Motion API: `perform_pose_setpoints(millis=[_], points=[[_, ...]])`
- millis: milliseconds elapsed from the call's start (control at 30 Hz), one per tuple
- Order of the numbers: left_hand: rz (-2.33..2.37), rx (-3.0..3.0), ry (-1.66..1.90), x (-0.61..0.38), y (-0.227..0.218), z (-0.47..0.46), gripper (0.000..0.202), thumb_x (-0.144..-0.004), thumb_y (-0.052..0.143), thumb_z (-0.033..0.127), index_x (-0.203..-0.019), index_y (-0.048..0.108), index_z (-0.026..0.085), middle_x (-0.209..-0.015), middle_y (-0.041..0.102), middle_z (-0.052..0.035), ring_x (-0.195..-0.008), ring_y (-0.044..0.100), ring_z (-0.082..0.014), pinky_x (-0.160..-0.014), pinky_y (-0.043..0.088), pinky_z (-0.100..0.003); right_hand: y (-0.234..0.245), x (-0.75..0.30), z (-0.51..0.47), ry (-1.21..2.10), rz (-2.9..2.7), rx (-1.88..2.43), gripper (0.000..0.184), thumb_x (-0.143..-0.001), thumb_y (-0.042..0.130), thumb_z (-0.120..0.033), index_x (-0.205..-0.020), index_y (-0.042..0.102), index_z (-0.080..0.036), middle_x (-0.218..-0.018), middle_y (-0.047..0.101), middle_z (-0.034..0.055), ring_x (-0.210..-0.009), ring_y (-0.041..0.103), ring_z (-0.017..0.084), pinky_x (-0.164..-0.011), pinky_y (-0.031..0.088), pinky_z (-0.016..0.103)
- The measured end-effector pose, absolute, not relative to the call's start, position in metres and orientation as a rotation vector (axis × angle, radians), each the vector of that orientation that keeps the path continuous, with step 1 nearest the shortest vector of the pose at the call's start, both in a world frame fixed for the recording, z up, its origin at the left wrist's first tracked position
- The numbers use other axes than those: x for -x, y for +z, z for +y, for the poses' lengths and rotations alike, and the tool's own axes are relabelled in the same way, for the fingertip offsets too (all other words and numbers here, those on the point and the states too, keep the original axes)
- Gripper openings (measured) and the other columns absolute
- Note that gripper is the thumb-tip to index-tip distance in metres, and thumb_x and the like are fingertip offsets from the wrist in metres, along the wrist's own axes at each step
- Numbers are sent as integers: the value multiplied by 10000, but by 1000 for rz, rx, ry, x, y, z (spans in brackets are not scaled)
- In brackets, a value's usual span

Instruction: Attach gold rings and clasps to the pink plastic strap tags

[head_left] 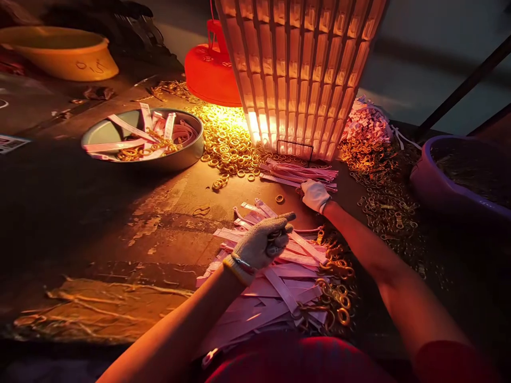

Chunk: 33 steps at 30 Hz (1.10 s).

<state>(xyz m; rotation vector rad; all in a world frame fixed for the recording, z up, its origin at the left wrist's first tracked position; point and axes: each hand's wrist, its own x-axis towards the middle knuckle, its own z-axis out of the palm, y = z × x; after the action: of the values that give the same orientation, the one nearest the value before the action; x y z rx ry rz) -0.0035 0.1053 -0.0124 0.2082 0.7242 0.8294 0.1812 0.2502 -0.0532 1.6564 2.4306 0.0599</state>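
My left hand (263, 242), in a knit glove, hovers over a heap of pale pink straps (275, 287) with brass rings on their ends. Its fingers are curled shut on small brass rings, the forefinger stretched forward. My right hand (314, 194), also gloved, reaches farther out and rests closed on a small bundle of pink straps (299, 173) lying at the foot of a tall ribbed rack (299, 74). A single loose ring (280, 198) lies between the two hands.
A heap of brass rings (227, 141) glows under a red lamp (211, 69). A metal bowl (187, 154) with straps and rings sits left. Behind it stands a yellow basin (59, 53). A purple tub (439, 186) and more ring hardware (383, 191) lie right.
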Motion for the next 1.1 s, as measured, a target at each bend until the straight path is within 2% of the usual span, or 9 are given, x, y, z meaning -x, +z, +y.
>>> perform_pose_setpoints(millis=[133, 300, 533, 733, 867, 967, 1100], points=[[675, -193, 829, 7, -13, 105, 264, -934, 483, 102, -1159, 615, 63, -657, 567, -15, -363, 351, -35, -272, 237, -103, -53, -185, 241, 53, 2465, -1652, 233, -925, 529, -220, -1100, 649, -122, -1194, 627, 161, -1104, 560, 277, -925, 427, 366], [665, -158, 802, 7, -11, 96, 248, -919, 546, 120, -1145, 639, 74, -615, 538, 12, -358, 333, -32, -274, 234, -101, -55, -180, 242, 66, 2487, -1729, 290, -916, 508, -254, -1131, 642, -114, -1308, 570, 194, -1196, 487, 315, -960, 388, 369], [710, -133, 845, 12, -12, 94, 220, -916, 557, 129, -1102, 656, 65, -598, 530, 13, -359, 340, -31, -272, 228, -98, -56, -179, 266, -82, 2526, -1752, 284, -925, 537, -316, -1076, 682, -125, -1184, 643, 164, -1103, 552, 283, -962, 383, 327], [697, -119, 860, 11, -13, 96, 229, -904, 574, 125, -1110, 652, 63, -614, 528, 12, -367, 349, -31, -276, 216, -98, -59, -187, 273, -268, 2543, -1828, 313, -920, 560, -429, -1004, 708, -166, -1117, 670, 124, -975, 603, 246, -821, 429, 283], [733, -138, 871, 13, -14, 97, 211, -910, 569, 132, -1087, 656, 57, -618, 534, 10, -354, 327, -24, -271, 213, -103, -61, -182, 258, -397, 2609, -1897, 197, -861, 634, -345, -844, 697, -159, -946, 675, 115, -939, 592, 248, -824, 431, 290], [792, -143, 884, 16, -14, 100, 212, -923, 548, 128, -1099, 641, 55, -708, 621, -42, -352, 341, -17, -265, 213, -106, -50, -178, 233, -542, 2736, -1915, 207, -894, 576, -318, -787, 655, -159, -861, 644, 85, -913, 573, 227, -823, 439, 292], [801, -131, 886, 20, -18, 106, 170, -936, 536, 131, -1074, 620, 77, -993, 707, -151, -379, 406, -7, -274, 256, -100, -17, -179, 176, -825, 2886, -1843, 366, -974, 454, -441, -752, 582, -180, -768, 564, 15, -735, 522, 158, -666, 442, 258]])
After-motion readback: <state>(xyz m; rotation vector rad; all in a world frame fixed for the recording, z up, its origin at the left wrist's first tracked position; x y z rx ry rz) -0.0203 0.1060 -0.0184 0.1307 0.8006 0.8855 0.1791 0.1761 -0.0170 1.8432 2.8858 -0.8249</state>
